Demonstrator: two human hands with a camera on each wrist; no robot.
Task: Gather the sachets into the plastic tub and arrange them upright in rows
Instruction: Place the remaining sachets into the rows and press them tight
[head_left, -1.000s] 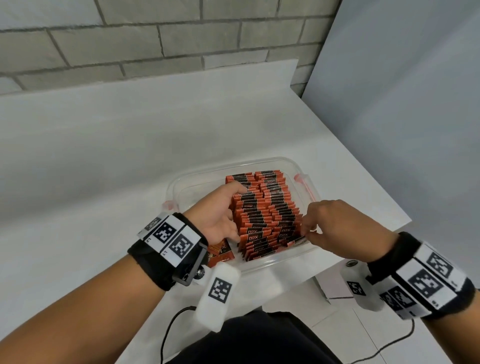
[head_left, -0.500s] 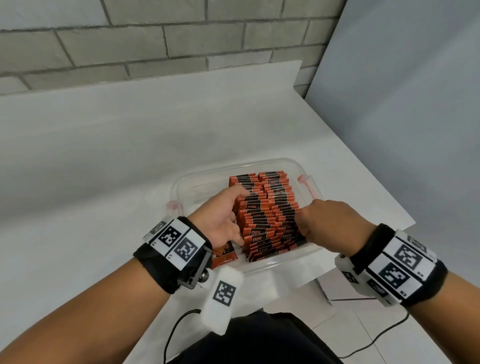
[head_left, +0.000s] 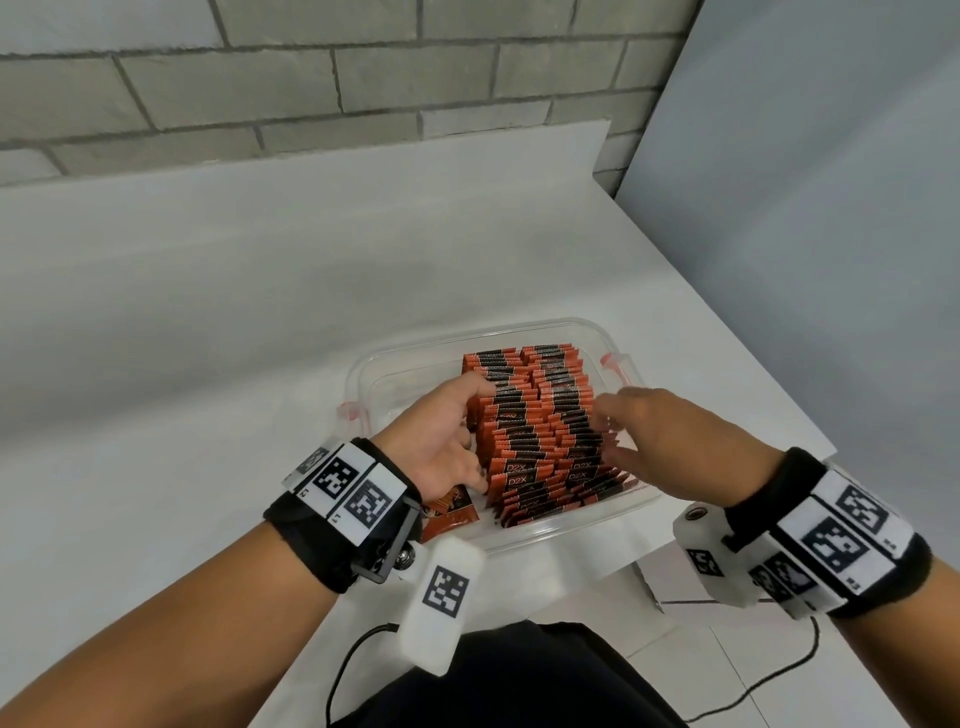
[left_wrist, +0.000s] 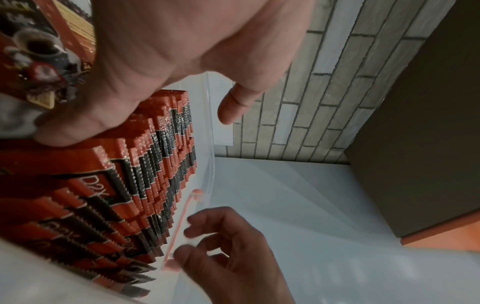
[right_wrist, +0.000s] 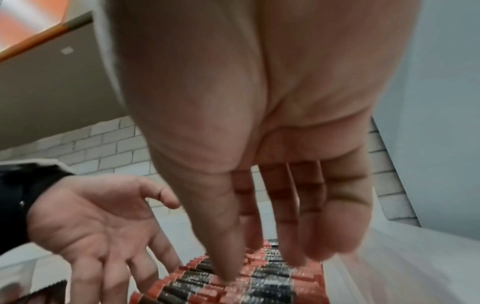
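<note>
A clear plastic tub (head_left: 519, 327) stands near the table's front edge. Red-and-black sachets (head_left: 540, 431) stand upright in two packed rows along its right half. My left hand (head_left: 447, 431) lies with straight fingers against the left side of the rows (left_wrist: 155, 174). My right hand (head_left: 654, 431) hovers at the right side with fingers stretched out, and its fingertips (right_wrist: 228, 273) touch the sachet tops (right_wrist: 233, 288); it holds nothing. One loose sachet (head_left: 449, 512) lies flat in the tub's near left corner, partly under my left wrist.
The tub has red clips on its right (head_left: 615, 364) and left (head_left: 349, 410) ends. The white table (head_left: 208, 338) runs back to a brick wall (head_left: 311, 78). A grey panel (head_left: 805, 208) stands at the right. The table edge and tiled floor (head_left: 701, 649) lie close in front.
My right hand has uncurled from the right side of the rows and now reaches over them with spread fingers. My left hand stays against the left side.
</note>
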